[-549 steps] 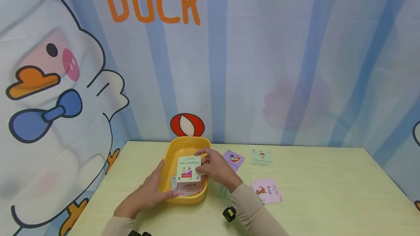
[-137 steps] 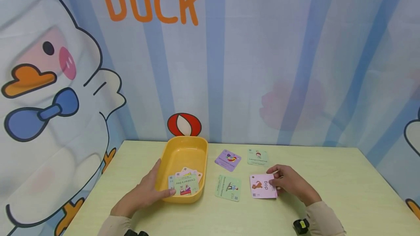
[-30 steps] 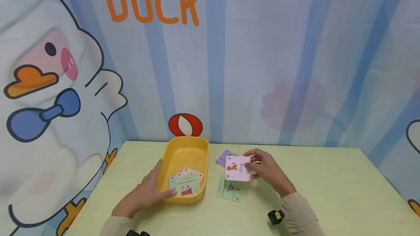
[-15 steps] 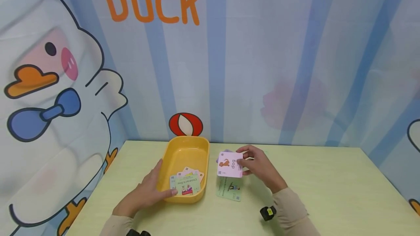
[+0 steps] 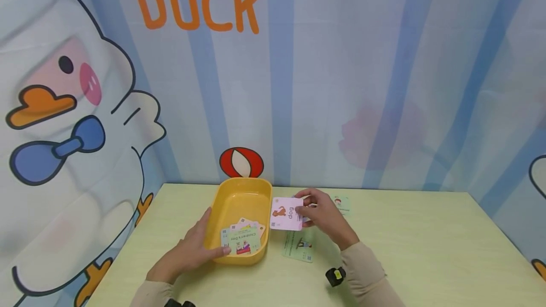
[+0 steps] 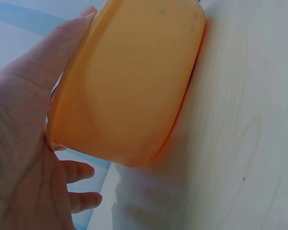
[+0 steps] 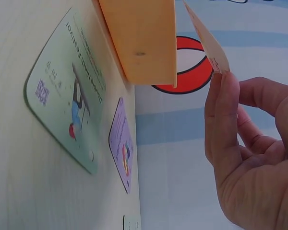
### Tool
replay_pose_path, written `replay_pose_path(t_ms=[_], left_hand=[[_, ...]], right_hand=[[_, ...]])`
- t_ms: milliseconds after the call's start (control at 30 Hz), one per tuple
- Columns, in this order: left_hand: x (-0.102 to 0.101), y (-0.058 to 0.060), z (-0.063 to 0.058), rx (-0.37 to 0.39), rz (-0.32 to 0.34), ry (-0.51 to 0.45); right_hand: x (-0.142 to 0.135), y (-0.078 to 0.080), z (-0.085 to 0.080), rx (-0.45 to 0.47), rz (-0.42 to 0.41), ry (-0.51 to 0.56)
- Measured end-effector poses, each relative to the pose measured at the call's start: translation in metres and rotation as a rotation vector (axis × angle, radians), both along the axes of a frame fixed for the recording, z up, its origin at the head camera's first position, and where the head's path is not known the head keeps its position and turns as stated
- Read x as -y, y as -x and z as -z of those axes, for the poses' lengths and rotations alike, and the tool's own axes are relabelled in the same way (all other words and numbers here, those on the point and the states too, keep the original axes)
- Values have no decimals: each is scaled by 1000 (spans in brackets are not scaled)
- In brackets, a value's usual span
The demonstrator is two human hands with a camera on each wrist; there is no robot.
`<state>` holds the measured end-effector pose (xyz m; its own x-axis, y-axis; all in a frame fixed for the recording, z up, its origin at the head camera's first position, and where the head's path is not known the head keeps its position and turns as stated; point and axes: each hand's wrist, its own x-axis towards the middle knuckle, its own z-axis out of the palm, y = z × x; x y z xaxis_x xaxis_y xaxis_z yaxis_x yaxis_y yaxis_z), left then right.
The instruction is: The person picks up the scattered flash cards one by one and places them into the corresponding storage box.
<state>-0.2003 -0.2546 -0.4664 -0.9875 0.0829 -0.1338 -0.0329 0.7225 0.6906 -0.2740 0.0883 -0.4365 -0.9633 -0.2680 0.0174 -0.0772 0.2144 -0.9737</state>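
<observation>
My right hand (image 5: 321, 213) pinches a pink flashcard (image 5: 286, 214) marked "dog" by its right edge. In the right wrist view the flashcard (image 7: 209, 40) is raised above the table, edge-on. It is just right of the yellow tray (image 5: 215, 198). Thumb over the front rim, my left hand (image 5: 187, 250) holds the tray's left side; the left wrist view shows the tray's outer wall (image 6: 134, 81). Inside the tray lie several cards, with a green "Children's Day" flashcard (image 5: 244, 240) on top.
On the table (image 5: 418, 245) a green flashcard (image 5: 297, 246) lies right of the tray. A purple flashcard (image 7: 121, 146) is mostly hidden in the head view. Another green flashcard (image 5: 342, 205) lies behind my right hand. A printed curtain (image 5: 315, 84) hangs behind the table.
My right hand has carried the dog flashcard leftward, from the right side of the table to beside the tray. The left hand and the tray have stayed in place.
</observation>
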Motion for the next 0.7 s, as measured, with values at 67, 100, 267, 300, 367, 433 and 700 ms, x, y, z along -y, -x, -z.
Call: replay_pose_path(t_ms=[67,100,267,300,367,433,700], left_hand=[[0,0,0,-4,0,-5],[0,1,1,-7,0,-5],[-1,2,1,-16,2,-9],[-1,2,1,-16,1,-8],[-1,1,1,-15,-2,-5],[-1,1,2,-15,-5,0],[0,0,2,-7,-4,14]], right_hand=[[4,0,0,-3,11,-4],[6,0,-1,-1,17,-7],[17,0,-2,3,23,-16],[20,0,-2,4,21,-15],[24,0,-2,4,14,-19],[28,0,-3,6,6,-26],[44,-1,-5,26,-22,-79]])
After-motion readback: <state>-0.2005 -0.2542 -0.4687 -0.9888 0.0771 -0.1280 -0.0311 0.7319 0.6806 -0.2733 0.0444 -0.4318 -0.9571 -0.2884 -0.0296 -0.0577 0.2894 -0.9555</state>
